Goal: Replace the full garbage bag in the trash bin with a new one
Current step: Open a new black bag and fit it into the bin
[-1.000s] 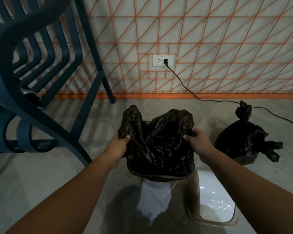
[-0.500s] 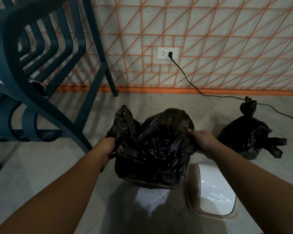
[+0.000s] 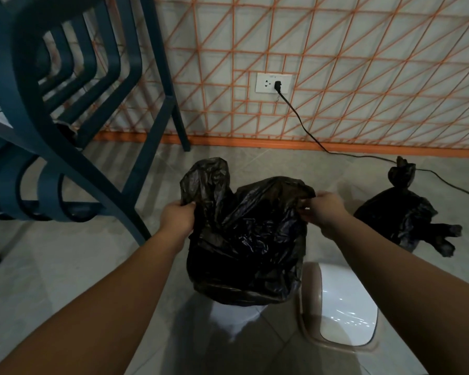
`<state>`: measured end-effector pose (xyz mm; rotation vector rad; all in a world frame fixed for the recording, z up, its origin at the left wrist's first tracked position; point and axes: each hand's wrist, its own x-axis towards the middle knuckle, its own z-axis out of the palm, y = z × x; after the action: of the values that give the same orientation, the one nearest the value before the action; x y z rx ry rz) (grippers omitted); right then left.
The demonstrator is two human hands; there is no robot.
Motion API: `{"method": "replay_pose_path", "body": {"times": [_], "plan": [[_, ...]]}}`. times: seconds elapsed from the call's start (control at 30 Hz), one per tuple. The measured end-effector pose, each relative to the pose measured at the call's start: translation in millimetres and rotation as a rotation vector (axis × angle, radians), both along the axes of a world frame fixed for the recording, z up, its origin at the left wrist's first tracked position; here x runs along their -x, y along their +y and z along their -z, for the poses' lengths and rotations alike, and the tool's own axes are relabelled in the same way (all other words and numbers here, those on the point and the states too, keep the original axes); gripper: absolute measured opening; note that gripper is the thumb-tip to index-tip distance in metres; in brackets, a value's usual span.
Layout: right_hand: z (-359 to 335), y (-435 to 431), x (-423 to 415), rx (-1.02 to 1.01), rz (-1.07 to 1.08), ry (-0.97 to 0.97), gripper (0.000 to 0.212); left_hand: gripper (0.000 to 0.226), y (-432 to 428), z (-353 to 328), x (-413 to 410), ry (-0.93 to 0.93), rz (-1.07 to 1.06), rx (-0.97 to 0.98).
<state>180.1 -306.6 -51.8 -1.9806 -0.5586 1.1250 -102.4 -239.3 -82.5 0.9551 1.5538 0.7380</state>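
Tiled floor by a grid wall. Left hand and right hand pinch opposite edges of the new bag, its mouth spread between them, body hanging onto the bin directly below. The tied full bag lies to the right.

The new black bag sits crumpled in the mouth of the white trash bin, draped over the rim so only a strip of white shows below. Its top edges stand up loose, gripped on either side by the left hand and the right hand. The full bag, black and knotted on top, rests on the floor to the right, apart from the bin.
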Motion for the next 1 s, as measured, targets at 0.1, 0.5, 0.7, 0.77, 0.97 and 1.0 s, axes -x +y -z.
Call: {"method": "replay_pose_path", "body": {"times": [0.1,0.5,0.7,0.77,0.97,1.0], "plan": [[2.7,-1.7,20.5,-0.078,-0.053,0.153,0.022,0.018,-2.5,-2.8,-8.4,-0.142,-0.002,0.062],[11.1,6.6,19.8,-0.208,-0.191,-0.278,0.081,0.032,2.6,0.0,-11.2,-0.410,-0.159,0.176],[-0.6,6.5,21.7,-0.165,-0.431,-0.873,0.092,0.020,5.4,-16.7,-6.8,-0.180,-0.054,0.026],[-7.5,6.0,22.1,-0.204,-0.361,-0.950,0.088,0.042,6.5,-15.0,-2.1,-0.020,-0.014,-0.063],[-20.3,-3.0,36.6,-0.586,-0.684,-1.151,0.087,0.062,7.1,-14.7,12.7,0.199,0.009,-0.168],[-21.0,-2.2,39.3,-0.604,-0.780,-1.157,0.085,0.053,5.4,-15.1,10.3,0.144,0.053,-0.125]]}}
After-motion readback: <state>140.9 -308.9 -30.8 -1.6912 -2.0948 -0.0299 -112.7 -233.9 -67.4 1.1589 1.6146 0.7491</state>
